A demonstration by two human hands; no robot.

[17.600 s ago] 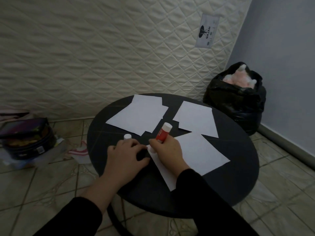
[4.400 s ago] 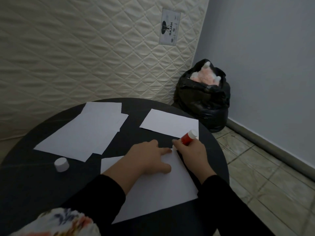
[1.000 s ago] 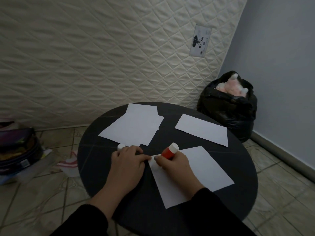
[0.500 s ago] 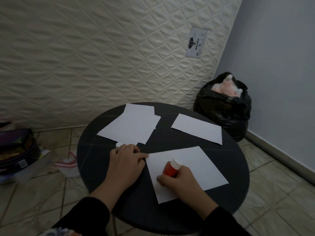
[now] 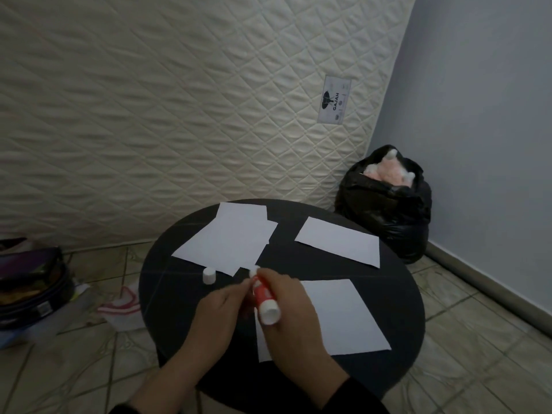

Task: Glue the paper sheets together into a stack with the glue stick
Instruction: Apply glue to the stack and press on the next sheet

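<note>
A person sits at a round black surface [image 5: 179,297] with both hands over it. The right hand [image 5: 294,312] holds the glue stick [image 5: 263,297] above the near paper sheet [image 5: 340,315]. Its fingers are curled tight around the red tube. The white twist end of the glue stick points back at the person, and the open tip points away. The left hand [image 5: 219,309] is just beside the glue stick, and its fingers pinch the tube near the tip. The little white cap [image 5: 208,275] stands on the surface, left of the glue stick and apart from it.

The near paper sheet lies flat under and to the right of the glue stick. Past the glue stick, two sheets lie one over the other as a small pile [image 5: 230,237]. One more single sheet [image 5: 339,242] lies to the right of that pile.

Behind the surface a quilted mattress [image 5: 179,100] leans on the wall. A black bag [image 5: 388,201] sits on the floor, far right of the glue stick.
</note>
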